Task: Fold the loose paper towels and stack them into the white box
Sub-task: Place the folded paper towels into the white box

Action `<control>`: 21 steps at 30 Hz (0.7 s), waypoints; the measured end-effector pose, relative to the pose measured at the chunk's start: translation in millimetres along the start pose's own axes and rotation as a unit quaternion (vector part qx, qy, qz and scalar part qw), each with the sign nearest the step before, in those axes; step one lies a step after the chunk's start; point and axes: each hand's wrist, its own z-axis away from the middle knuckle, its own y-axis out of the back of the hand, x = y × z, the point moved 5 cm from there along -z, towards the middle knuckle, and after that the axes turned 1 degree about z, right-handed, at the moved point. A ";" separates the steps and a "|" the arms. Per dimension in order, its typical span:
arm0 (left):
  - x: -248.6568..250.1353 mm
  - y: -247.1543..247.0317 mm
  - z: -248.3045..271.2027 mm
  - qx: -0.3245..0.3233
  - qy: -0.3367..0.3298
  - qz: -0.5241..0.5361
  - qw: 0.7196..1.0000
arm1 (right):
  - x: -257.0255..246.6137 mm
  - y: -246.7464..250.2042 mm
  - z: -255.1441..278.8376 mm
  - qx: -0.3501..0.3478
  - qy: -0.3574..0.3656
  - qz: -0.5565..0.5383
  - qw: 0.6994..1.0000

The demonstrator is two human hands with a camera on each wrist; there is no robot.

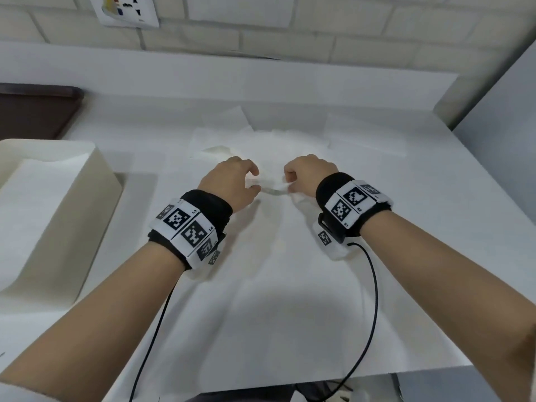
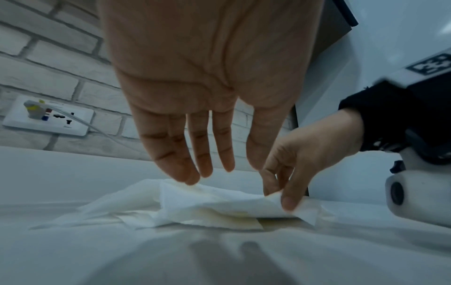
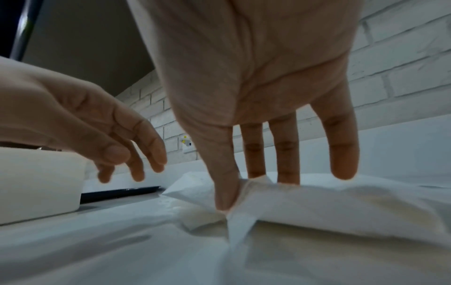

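Note:
A crumpled white paper towel lies mid-table on top of other loose towels. My right hand pinches its near edge between thumb and forefinger and lifts it a little. Just to the left hovers my left hand, fingers spread and relaxed, holding nothing; its fingertips brush the towel's top. The white box stands at the left, open, with something white inside that I cannot make out.
Another flat towel lies at the back right. A dark brown tray sits behind the box. A brick wall with a socket backs the table. Black cables hang from my wrists over the front edge.

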 end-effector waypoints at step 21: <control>26.1 15.7 -12.1 0.117 -0.073 0.186 0.973 | 4.1 -2.9 20.6 -0.025 0.031 -0.139 0.990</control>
